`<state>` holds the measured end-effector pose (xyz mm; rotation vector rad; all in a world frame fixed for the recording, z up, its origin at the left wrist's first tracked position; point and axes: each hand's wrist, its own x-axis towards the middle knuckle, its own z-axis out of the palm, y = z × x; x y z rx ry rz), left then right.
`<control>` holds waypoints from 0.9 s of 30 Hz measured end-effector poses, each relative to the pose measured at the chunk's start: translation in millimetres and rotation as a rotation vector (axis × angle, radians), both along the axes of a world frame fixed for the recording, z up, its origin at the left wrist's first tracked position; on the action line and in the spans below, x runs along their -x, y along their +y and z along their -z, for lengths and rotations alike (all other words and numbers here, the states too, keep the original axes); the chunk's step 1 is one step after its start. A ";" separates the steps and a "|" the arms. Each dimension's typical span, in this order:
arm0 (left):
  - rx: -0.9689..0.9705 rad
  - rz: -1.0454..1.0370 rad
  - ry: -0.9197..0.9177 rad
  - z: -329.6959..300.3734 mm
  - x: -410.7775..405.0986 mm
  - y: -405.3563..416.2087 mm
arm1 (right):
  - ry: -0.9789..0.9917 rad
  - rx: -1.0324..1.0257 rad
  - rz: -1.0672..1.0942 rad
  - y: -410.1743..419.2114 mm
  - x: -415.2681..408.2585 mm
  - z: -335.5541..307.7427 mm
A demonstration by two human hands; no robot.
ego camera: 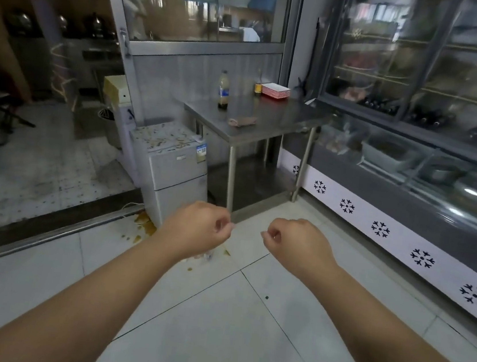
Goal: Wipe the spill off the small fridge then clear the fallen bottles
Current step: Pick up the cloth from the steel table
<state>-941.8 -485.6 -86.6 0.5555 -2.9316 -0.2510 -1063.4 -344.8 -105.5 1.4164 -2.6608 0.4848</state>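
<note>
Task not started. Small fridge (173, 161) top carries yellow-brown spill (163, 138), unwiped. Cloth (243, 120) lies on counter (269, 115), untouched. Left hand (201, 229) and right hand (296, 242): fingers curled, holding nothing. Fallen bottles not identifiable; upright bottle (223, 90) on counter.

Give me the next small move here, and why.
Probably step toward the steel table and take the folded rag: both the left hand and the right hand hold nothing, and the small fridge top is still splattered.
</note>
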 end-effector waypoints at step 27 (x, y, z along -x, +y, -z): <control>-0.038 -0.064 0.041 24.1 408.4 -324.3 | -0.128 -0.067 -0.002 -326.9 402.2 20.4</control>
